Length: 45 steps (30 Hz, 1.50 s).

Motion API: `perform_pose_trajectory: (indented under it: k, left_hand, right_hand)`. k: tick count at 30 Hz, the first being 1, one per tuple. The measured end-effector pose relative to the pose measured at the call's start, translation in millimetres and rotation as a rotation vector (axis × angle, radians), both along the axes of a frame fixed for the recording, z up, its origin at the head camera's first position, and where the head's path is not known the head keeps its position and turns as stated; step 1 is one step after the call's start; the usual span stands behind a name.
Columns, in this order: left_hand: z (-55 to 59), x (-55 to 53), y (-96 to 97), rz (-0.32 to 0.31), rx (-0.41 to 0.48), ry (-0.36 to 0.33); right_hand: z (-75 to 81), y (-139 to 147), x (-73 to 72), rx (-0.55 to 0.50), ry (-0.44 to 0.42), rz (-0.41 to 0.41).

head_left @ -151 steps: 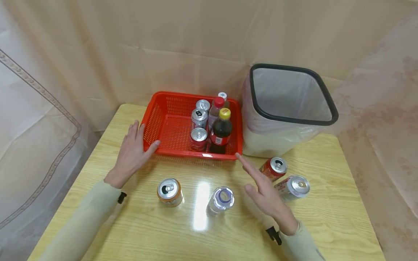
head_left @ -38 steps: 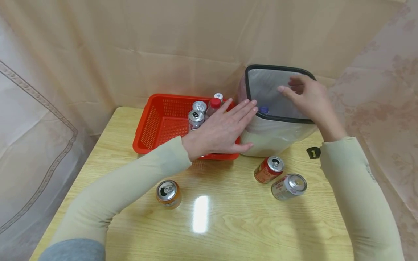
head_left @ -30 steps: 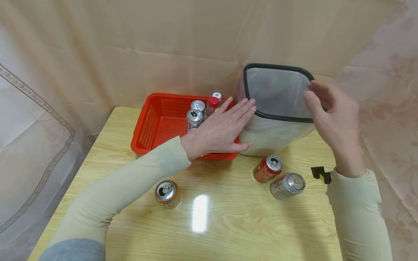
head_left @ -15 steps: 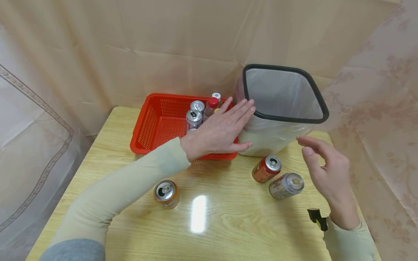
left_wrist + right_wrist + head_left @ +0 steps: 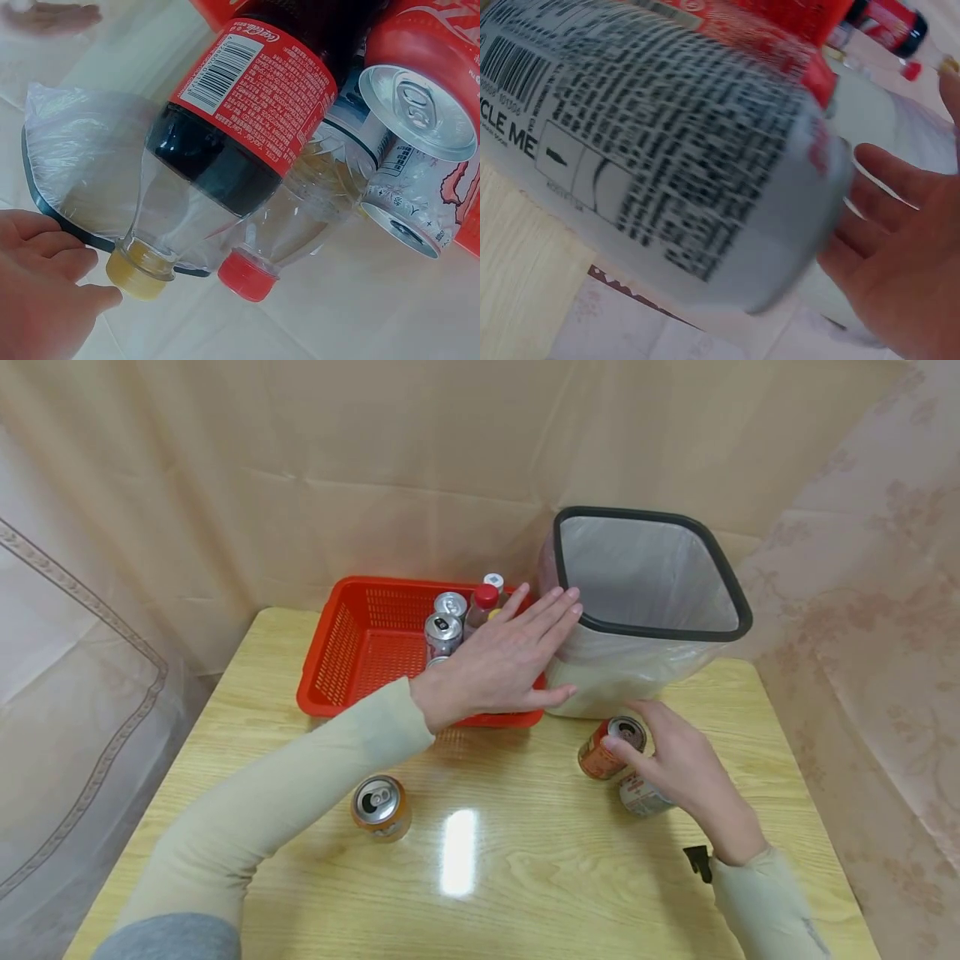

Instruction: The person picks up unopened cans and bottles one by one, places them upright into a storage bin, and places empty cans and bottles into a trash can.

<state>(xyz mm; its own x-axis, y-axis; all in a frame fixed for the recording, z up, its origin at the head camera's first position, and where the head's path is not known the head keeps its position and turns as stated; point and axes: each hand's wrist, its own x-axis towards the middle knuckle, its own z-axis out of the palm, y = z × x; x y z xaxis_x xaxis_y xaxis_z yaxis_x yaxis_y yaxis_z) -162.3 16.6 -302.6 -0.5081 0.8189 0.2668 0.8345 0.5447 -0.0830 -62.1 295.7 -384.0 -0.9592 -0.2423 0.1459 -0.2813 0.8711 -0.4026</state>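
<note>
My left hand stretches over the right part of a red plastic basket. Its straight fingers reach the near-left rim of a lined trash bin. My right hand hovers beside a red drink can, thumb and fingers spread around its top; contact is unclear. A white drink can stands just below, its top hidden by that hand. In the right wrist view the white can fills the foreground, apart from the fingers. An orange can, opened, stands on the table's left.
Inside the basket stand several drink cans and bottles, including a red-capped bottle and a cola bottle with a yellow cap. The wooden table ends at a curtain behind.
My right hand has come down from above the bin to the red can. The clear bottle seen on the table earlier has gone into the bin. My left hand has stayed at the rim lately.
</note>
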Motion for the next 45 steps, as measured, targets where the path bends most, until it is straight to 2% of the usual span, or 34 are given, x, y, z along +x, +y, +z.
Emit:
perform_pose_trajectory:
  k: [4,10,21,26,32,37,40,45]
  left_hand:
    - [-0.2,-0.1,-0.7,-0.002,0.008,-0.007]
    - [-0.1,0.3,-0.9,-0.001,0.002,-0.017]
    - [-1.0,0.5,-0.5,-0.003,0.006,-0.003]
    - [-0.3,0.3,0.4,-0.003,0.003,-0.001]
    - [0.6,-0.2,1.7,-0.004,-0.002,-0.030]
    - [0.3,-0.9,1.8,-0.014,0.006,-0.030]
    - [0.5,-0.9,1.4,-0.016,0.005,-0.027]
    - [1.2,-0.8,0.7,-0.006,-0.012,-0.031]
  right_hand:
    - [-5.4,-4,-10.4,0.093,-0.089,0.019]
    - [-9.1,-9,-19.1,0.197,-0.116,0.035]
    - [-16.9,-12,-25.8,0.194,-0.109,0.113]
    - [-14.5,-11,-25.9,0.188,-0.110,0.120]
    - [-2.3,-12,-21.0,0.171,-0.102,0.087]
    - [19.5,-12,-9.6,0.126,-0.046,0.064]
    - [35.2,-10,-0.2,0.104,0.023,0.053]
    - [57.0,-5,15.2,0.095,0.190,0.052]
